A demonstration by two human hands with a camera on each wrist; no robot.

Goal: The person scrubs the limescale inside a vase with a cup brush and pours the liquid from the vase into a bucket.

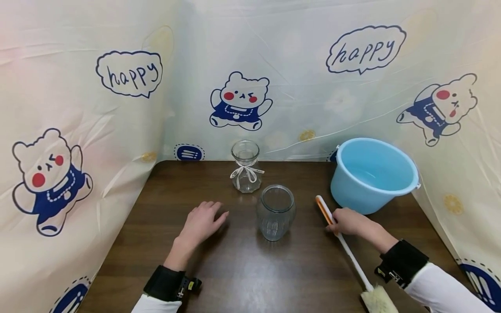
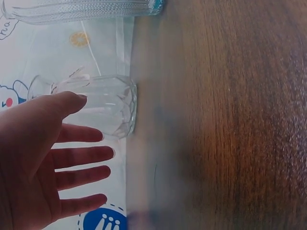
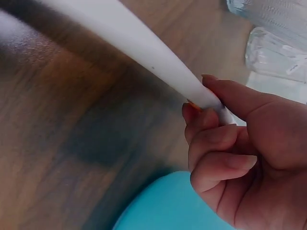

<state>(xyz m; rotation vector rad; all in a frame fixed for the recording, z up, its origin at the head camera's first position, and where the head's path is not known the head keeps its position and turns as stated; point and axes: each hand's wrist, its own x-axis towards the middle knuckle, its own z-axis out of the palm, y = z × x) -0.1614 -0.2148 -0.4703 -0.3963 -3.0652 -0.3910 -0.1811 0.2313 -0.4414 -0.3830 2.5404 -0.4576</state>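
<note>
A: How does the right hand (image 1: 349,222) have the brush (image 1: 352,256)?

B: Thumb and forefinger pinch its white handle (image 1: 360,271) at the orange strip (image 1: 324,212), the other fingers curled in behind, the handle's tip jutting past them. The bristle head (image 1: 378,301) lies well back from the fingers, near the right sleeve (image 1: 442,287).

A: So the weight probably sits far from the pinch?

B: I'd judge so. A bare pinch may let the handle roll; wrapping every finger round it should steer that head better.

A: What crowds those fingers?

B: The blue bucket (image 1: 352,195), just beside them on the little-finger side, so a wide swing could knock it. The clear jar (image 1: 275,221) stands upright, apart from them, between the hands. Glass tips easily: turn the head slowly.

A: And the left hand (image 1: 200,222)?

B: It holds nothing; its fingers are spread. Whether they touch the table (image 1: 250,278), I can't tell. The vase (image 1: 250,186) stands beyond the fingertips, the jar past the thumb.

A: For steadying the jar, I'd cup its belly rather than pinch its rim.
</note>
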